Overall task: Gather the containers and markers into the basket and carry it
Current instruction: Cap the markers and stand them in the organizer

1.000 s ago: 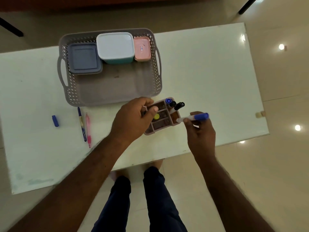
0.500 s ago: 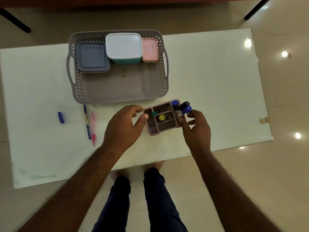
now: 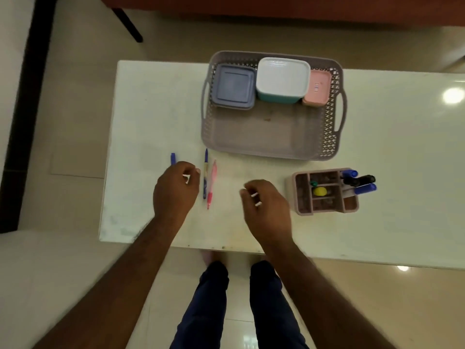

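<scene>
A grey perforated basket (image 3: 273,144) sits on the white table (image 3: 402,152) and holds three containers along its far side: a blue-grey one (image 3: 234,86), a white-lidded teal one (image 3: 283,80) and a pink one (image 3: 317,88). To its front right stands a pink compartment organizer (image 3: 324,206) with blue and black markers (image 3: 359,182) in its right end. A blue pen (image 3: 205,172), a pink pen (image 3: 211,183) and a blue cap (image 3: 173,158) lie left of the basket. My left hand (image 3: 175,190) hovers between cap and pens, fingers loosely curled, empty. My right hand (image 3: 266,205) hovers left of the organizer, empty.
The table's front edge runs just below my hands. My legs and the tiled floor show beneath it. A dark table leg (image 3: 127,23) stands on the floor beyond the far left corner.
Both hands let go of the organizer and moved left toward the pens. The blue marker from my right hand now stands in the organizer. The view shifted left.
</scene>
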